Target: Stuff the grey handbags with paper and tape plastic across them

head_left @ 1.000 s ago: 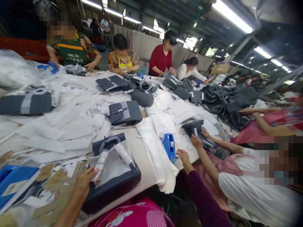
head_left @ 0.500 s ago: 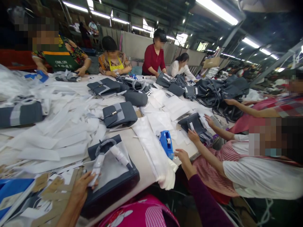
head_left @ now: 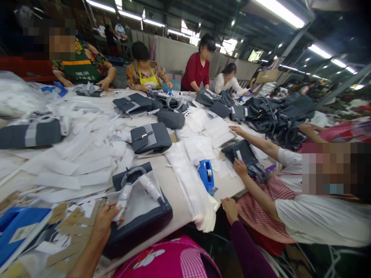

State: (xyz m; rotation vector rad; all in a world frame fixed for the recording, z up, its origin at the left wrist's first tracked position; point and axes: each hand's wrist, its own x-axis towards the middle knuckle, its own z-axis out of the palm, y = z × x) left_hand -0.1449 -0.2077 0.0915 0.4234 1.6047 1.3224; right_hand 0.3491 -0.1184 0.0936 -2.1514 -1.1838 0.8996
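A dark blue handbag lies in front of me at the table's near edge, its handle wrapped in white paper. My left hand grips the bag's left side, thumb pressed on the wrapped handle end. My right hand, in a purple sleeve, hangs closed just off the table edge below a blue tape dispenser; whether it holds anything is hidden. A long white paper sheet drapes over the edge between my hands.
A co-worker at my right handles a dark bag and reaches across white sheets. Several people stand along the far side. Grey bags, a dark bag pile, paper strips, cardboard scraps and a blue tray cover the table.
My right hand has drawn back from beside the tape dispenser to below the table edge. The co-worker's far arm now stretches out over the white sheets. My left hand stays on the bag.
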